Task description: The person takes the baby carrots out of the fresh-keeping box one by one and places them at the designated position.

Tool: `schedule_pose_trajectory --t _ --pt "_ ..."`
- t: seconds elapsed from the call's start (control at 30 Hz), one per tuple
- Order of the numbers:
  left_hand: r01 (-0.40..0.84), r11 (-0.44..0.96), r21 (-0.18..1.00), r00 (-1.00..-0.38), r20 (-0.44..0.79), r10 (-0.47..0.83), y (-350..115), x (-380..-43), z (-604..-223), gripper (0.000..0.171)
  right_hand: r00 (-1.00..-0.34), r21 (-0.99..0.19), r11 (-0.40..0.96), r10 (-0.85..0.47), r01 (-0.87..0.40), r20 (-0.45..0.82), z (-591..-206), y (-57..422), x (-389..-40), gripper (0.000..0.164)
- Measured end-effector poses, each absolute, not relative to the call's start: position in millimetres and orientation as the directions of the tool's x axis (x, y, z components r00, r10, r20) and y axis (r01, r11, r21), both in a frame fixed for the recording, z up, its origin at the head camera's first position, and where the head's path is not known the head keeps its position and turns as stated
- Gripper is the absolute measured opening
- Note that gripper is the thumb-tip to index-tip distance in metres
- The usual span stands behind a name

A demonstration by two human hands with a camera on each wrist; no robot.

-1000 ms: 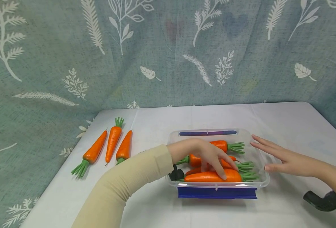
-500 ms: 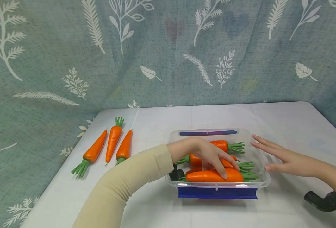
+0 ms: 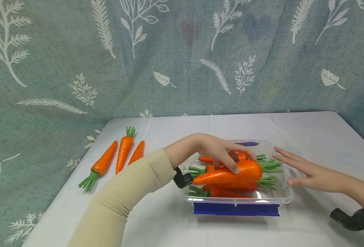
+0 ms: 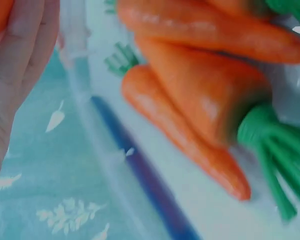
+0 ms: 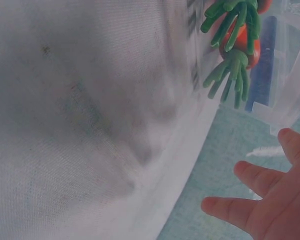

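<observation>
My left hand grips a large orange carrot with a green top, raised over the other carrots in the clear plastic box. In the left wrist view, the fingers hold a bit of orange at the upper left corner, and several carrots lie in the box beyond. My right hand has its fingers spread, with the fingertips right at the box's right side. The right wrist view shows the straight fingers beside the box wall and green carrot tops inside.
Three carrots lie on the white table to the left: one with its top toward me, one with its top away, and one partly behind my left sleeve. A blue clip flap hangs at the box's front. Patterned cloth hangs behind.
My left hand has lifted the large carrot from the front of the box, up and slightly back. Carrots beneath it now show. My right hand has stayed in place.
</observation>
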State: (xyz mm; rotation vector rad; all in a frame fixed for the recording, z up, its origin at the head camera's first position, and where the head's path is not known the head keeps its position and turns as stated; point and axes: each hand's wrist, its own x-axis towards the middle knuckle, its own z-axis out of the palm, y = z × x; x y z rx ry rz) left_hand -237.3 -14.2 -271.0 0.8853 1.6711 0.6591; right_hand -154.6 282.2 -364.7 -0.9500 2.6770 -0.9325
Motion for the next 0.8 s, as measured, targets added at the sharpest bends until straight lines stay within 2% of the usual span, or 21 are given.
schedule_pose_trajectory --t 0.17,0.27,0.4,0.53,0.8 --pt "0.161 0.456 0.875 -0.207 -0.421 0.883 -34 -242 -255 0.054 -0.81 -0.599 0.638 -0.586 -0.484 0.03 -364 282 -153 0.075" --pt "0.152 0.383 0.911 -0.272 -0.334 0.902 -46 -243 -247 0.054 -0.801 -0.602 0.622 -0.597 -0.501 0.051 -362 279 -153 0.074" --pt "0.164 0.297 0.94 -0.402 -0.211 0.891 -66 -244 -237 0.056 -0.786 -0.606 0.598 -0.614 -0.524 0.073 -361 277 -153 0.074" --pt "0.123 0.206 0.971 -0.539 -0.109 0.835 -89 -243 -227 0.056 -0.787 -0.606 0.6 -0.613 -0.522 0.071 -361 277 -153 0.073" --pt "0.057 0.134 0.989 -0.748 -0.047 0.662 -138 -244 -224 0.057 -0.798 -0.599 0.615 -0.598 -0.512 0.069 -361 276 -152 0.073"
